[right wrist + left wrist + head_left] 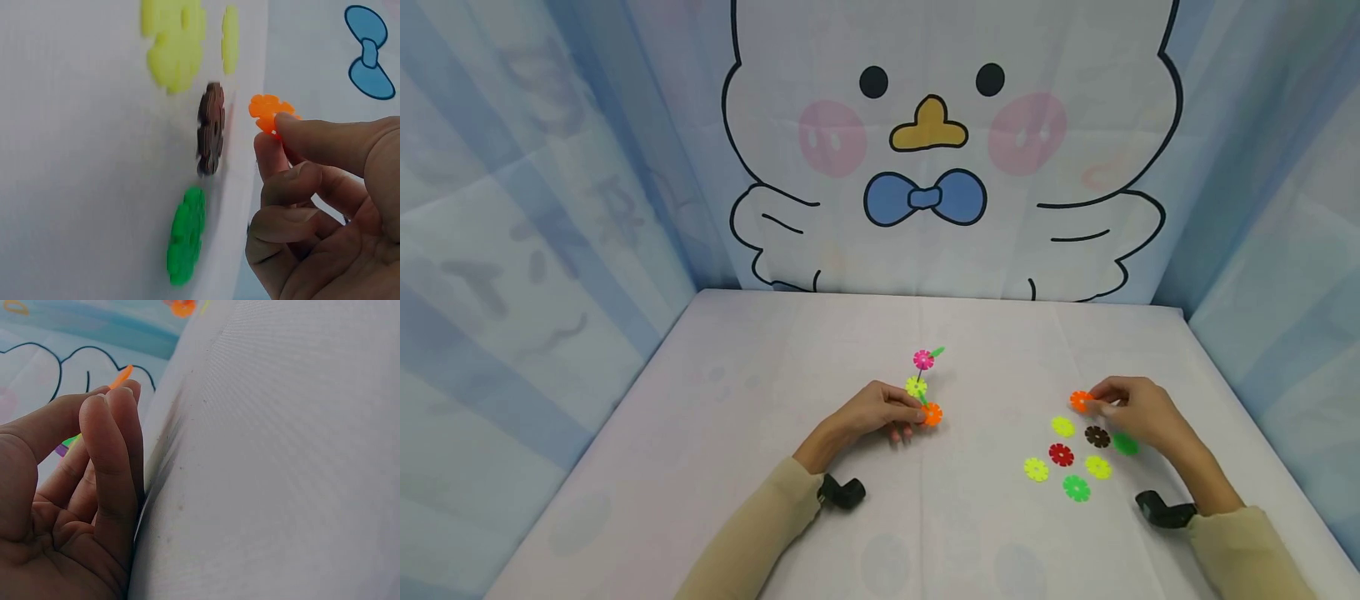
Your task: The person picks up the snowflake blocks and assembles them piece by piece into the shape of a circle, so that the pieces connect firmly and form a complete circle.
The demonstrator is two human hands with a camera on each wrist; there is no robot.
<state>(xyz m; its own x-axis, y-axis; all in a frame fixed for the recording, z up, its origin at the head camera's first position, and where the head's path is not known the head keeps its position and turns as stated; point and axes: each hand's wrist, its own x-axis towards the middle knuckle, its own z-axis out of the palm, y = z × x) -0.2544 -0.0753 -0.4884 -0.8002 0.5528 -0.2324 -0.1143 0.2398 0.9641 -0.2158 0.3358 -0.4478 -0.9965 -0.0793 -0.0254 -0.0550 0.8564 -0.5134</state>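
My left hand pinches a small assembly of linked snowflake discs between thumb and fingers. An orange disc sits at the fingertips, a yellow one above it, and a pink one at the far end with a green disc seen edge-on. In the left wrist view, fingers cover most of the assembly; an orange edge sticks out past them. To the right, my right hand pinches a loose orange snowflake disc between thumb and index finger, over the far side of the scattered discs.
Loose discs lie on the white-covered table below the right hand: a brown one, a red one, green ones and several yellow ones. A printed cloth backdrop stands behind the table, with curtains at both sides.
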